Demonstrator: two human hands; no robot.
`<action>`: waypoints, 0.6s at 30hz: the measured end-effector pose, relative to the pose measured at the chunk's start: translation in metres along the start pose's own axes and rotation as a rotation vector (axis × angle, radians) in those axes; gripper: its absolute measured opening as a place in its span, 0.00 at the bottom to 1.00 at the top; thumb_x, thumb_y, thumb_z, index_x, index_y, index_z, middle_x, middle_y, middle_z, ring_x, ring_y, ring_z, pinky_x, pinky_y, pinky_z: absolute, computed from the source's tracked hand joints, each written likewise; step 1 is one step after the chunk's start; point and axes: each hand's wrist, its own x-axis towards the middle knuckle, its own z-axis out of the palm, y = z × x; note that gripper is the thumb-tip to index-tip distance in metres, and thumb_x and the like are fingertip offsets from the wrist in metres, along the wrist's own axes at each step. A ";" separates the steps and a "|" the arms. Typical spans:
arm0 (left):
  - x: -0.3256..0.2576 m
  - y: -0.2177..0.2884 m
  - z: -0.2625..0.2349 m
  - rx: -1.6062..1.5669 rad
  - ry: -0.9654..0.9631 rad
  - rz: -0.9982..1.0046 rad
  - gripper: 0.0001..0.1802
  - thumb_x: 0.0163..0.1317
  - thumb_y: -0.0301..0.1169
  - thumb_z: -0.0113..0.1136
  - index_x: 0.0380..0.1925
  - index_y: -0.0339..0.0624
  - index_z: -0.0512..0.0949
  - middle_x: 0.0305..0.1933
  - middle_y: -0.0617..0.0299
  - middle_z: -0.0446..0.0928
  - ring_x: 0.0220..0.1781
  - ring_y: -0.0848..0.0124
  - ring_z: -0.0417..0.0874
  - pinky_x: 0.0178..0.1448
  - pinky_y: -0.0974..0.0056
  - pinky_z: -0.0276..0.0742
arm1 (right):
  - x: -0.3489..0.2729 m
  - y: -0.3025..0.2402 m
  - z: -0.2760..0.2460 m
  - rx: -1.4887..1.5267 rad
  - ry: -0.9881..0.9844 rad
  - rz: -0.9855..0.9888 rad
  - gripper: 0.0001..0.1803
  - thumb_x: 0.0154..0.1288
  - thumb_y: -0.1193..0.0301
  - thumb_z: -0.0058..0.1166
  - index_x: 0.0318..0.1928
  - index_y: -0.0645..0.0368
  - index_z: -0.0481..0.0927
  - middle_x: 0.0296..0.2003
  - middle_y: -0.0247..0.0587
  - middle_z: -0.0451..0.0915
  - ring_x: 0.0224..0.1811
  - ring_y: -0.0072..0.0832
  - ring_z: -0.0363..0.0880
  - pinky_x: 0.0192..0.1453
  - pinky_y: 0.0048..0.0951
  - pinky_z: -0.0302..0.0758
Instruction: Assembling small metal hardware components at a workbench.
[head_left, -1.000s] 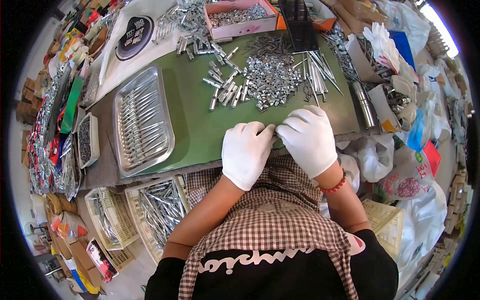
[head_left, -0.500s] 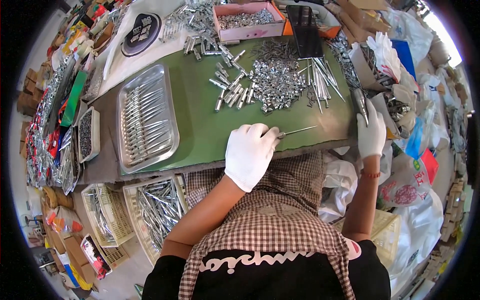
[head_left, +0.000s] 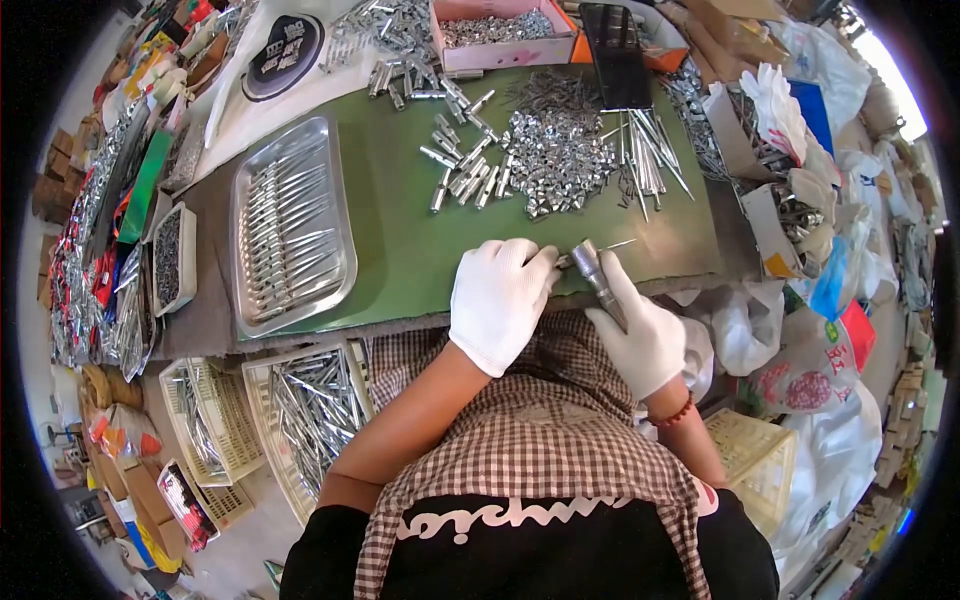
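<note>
In its white glove, my left hand point(head_left: 500, 305) is closed at the front edge of the green mat, pinching a thin pointed metal rod point(head_left: 622, 243). The rod points right; its near end is hidden by my fingers. My gloved right hand point(head_left: 645, 340) grips a thick silver cylindrical metal tool point(head_left: 590, 265). The tool's upper end stands beside my left fingertips, in front of part of the rod; I cannot tell whether they touch. Farther back lie a pile of small metal fittings point(head_left: 560, 160), several short metal tubes point(head_left: 465, 175) and loose thin rods point(head_left: 648, 160).
To the left, a metal tray point(head_left: 348, 262) holds a row of assembled rods. A pink box point(head_left: 505, 60) of small parts and a black phone point(head_left: 612, 60) lie at the back. Open cartons point(head_left: 770, 222) flank the right side. Plastic baskets point(head_left: 255, 400) with metal rods stand below left.
My right hand has come in from the mat's right edge to beside my left hand, bringing the cylindrical tool. My left hand has stayed nearly in place, holding the rod.
</note>
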 end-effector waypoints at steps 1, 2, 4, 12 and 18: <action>0.000 0.000 0.000 -0.001 0.002 -0.001 0.11 0.57 0.31 0.67 0.41 0.45 0.84 0.34 0.61 0.78 0.39 0.57 0.80 0.43 0.54 0.73 | -0.003 0.004 -0.001 0.028 0.063 -0.021 0.41 0.56 0.68 0.71 0.71 0.48 0.73 0.32 0.51 0.85 0.31 0.44 0.86 0.36 0.39 0.81; 0.000 0.001 -0.002 0.005 -0.028 -0.016 0.11 0.58 0.31 0.67 0.41 0.45 0.84 0.34 0.61 0.78 0.39 0.58 0.80 0.44 0.54 0.73 | 0.000 0.008 -0.002 0.121 0.189 -0.062 0.40 0.55 0.70 0.71 0.71 0.51 0.73 0.34 0.51 0.85 0.31 0.43 0.86 0.37 0.37 0.82; 0.000 0.002 -0.003 0.007 -0.059 -0.030 0.10 0.58 0.30 0.66 0.41 0.45 0.84 0.34 0.61 0.78 0.40 0.58 0.80 0.44 0.54 0.73 | 0.006 0.006 -0.014 0.117 0.338 -0.041 0.40 0.54 0.72 0.72 0.69 0.55 0.74 0.35 0.52 0.85 0.33 0.43 0.87 0.38 0.36 0.82; 0.000 -0.001 0.000 -0.007 -0.011 -0.001 0.10 0.58 0.32 0.66 0.41 0.46 0.84 0.35 0.61 0.78 0.40 0.58 0.80 0.45 0.54 0.73 | -0.002 0.005 0.004 0.133 0.097 -0.014 0.39 0.58 0.68 0.69 0.71 0.51 0.72 0.39 0.53 0.86 0.37 0.46 0.87 0.39 0.39 0.82; -0.001 0.001 -0.004 0.001 -0.029 -0.030 0.10 0.58 0.32 0.66 0.40 0.47 0.85 0.35 0.62 0.79 0.40 0.58 0.80 0.45 0.54 0.73 | 0.036 0.061 -0.040 -0.051 0.393 0.396 0.29 0.69 0.63 0.59 0.69 0.51 0.74 0.49 0.51 0.85 0.45 0.45 0.86 0.52 0.41 0.80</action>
